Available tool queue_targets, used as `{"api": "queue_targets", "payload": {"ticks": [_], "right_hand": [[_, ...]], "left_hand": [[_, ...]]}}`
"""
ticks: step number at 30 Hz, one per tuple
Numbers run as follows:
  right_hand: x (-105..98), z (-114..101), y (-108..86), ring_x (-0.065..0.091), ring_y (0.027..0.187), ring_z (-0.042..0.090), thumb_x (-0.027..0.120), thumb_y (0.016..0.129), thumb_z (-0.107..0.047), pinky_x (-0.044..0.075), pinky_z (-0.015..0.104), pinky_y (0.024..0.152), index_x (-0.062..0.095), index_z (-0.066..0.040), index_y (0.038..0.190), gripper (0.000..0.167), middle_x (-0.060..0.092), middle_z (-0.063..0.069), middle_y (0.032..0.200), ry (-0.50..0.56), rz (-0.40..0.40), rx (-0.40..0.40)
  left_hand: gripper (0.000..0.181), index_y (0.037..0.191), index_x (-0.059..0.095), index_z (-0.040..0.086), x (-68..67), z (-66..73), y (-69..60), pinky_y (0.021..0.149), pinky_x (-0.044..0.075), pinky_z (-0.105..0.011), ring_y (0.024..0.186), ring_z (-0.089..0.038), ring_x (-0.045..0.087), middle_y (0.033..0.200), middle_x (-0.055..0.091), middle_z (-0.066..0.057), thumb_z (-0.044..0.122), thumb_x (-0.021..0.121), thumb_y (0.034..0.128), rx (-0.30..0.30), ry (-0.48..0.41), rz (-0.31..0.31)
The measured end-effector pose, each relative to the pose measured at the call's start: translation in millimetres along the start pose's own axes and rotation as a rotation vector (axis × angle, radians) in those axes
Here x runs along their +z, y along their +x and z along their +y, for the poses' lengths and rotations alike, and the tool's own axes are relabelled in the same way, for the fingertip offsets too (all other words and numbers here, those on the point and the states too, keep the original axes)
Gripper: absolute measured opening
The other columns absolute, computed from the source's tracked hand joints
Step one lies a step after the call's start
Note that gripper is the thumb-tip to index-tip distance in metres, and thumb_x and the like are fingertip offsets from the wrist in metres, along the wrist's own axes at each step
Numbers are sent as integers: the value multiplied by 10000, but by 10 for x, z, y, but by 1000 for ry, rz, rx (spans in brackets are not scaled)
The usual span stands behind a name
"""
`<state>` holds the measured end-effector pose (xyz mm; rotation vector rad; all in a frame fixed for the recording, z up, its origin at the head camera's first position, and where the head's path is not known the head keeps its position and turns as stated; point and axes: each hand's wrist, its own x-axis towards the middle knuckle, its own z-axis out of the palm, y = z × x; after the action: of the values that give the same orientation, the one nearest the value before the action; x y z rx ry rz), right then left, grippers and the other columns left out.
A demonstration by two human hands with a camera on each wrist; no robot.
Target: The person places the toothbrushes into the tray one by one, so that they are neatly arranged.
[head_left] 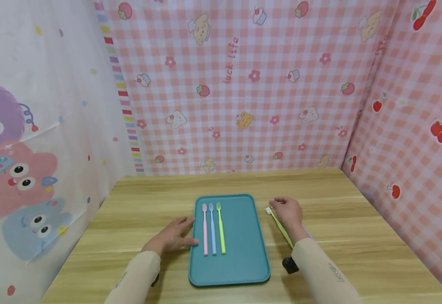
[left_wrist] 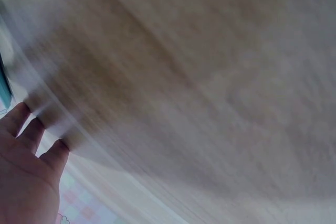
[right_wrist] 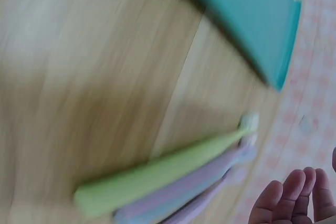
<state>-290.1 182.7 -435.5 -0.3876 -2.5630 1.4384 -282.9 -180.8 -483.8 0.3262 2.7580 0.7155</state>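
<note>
A teal tray (head_left: 243,236) lies on the table with pink (head_left: 205,232), blue (head_left: 213,234) and yellow-green (head_left: 222,236) toothbrushes side by side on its left part, heads to the far end. My left hand (head_left: 171,237) rests at the tray's left rim, fingers extended and thumb at the edge. To the right of the tray, my right hand (head_left: 287,211) hovers by the heads of more toothbrushes. Of these, a green toothbrush (right_wrist: 157,174) and a purple one (right_wrist: 184,184) show in the right wrist view; others beside them are blurred. Nothing shows between that hand's loosely bent fingers (right_wrist: 291,187).
The tray and brushes are on a wood-grain table (head_left: 160,190). Pink checked cloth (head_left: 228,101) hangs behind and on the right, and a white cartoon cloth (head_left: 73,126) on the left. A black device (head_left: 290,265) sits at the right wrist.
</note>
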Motion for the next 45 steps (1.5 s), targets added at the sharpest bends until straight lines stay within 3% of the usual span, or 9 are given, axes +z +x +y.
{"api": "queue_targets", "payload": {"ticks": [4, 9, 15, 21, 27, 35, 39, 45], "right_hand": [[-243, 168, 39, 557, 1143, 382, 642, 949, -261, 435, 479, 955, 649, 40, 1219, 404, 633, 226, 1229, 42, 6, 65], [-500, 409, 72, 473, 1257, 439, 613, 970, -302, 387, 537, 1040, 596, 47, 1297, 478, 544, 258, 1361, 24, -60, 93], [-643, 653, 52, 473, 1242, 482, 602, 978, -278, 421, 558, 1008, 544, 80, 1340, 513, 508, 318, 1367, 14, -142, 129], [-662, 701, -10, 445, 1246, 507, 623, 952, -269, 390, 581, 1014, 551, 98, 1320, 525, 474, 337, 1390, -82, -161, 140], [-636, 738, -37, 500, 1177, 501, 682, 884, -225, 401, 575, 982, 577, 118, 1269, 525, 555, 324, 1304, -140, -155, 105], [-602, 776, -35, 611, 947, 412, 698, 849, -139, 459, 466, 780, 706, 91, 1044, 302, 691, 253, 1037, -276, -116, 8], [-631, 757, -23, 626, 939, 426, 692, 840, -142, 459, 451, 756, 732, 72, 997, 269, 707, 244, 1014, -297, -89, -24], [-604, 719, -16, 613, 929, 381, 685, 854, -166, 458, 387, 707, 717, 60, 1081, 322, 688, 258, 1080, -210, -84, 74]], "left_hand": [[871, 1554, 361, 215, 6, -5, -9, 1146, 230, -607, 1453, -421, 227, 1597, 261, -180, 547, 733, 839, 1, 0, 0], [874, 1555, 358, 212, 1, -2, -17, 1144, 231, -610, 1454, -423, 224, 1599, 257, -179, 544, 733, 839, 0, -3, 1], [866, 1555, 358, 219, -7, 14, -14, 1139, 230, -622, 1454, -427, 220, 1602, 255, -174, 530, 739, 841, -13, -11, -2], [870, 1555, 356, 224, -19, 21, -17, 1146, 225, -611, 1456, -417, 222, 1602, 254, -173, 559, 724, 842, -8, -3, 5], [869, 1553, 362, 212, -19, 24, -24, 1147, 228, -607, 1455, -418, 228, 1599, 262, -177, 550, 730, 842, 5, -3, 8], [871, 1550, 367, 212, -12, 35, -20, 1144, 239, -605, 1449, -417, 243, 1595, 271, -174, 546, 738, 836, -7, -9, 4], [869, 1551, 366, 225, -17, 58, -11, 1146, 231, -607, 1455, -407, 234, 1602, 264, -158, 550, 736, 835, -13, -22, 6], [860, 1553, 362, 208, -50, 29, -53, 1146, 234, -604, 1453, -415, 236, 1599, 264, -174, 535, 731, 848, -5, -2, 6]]}}
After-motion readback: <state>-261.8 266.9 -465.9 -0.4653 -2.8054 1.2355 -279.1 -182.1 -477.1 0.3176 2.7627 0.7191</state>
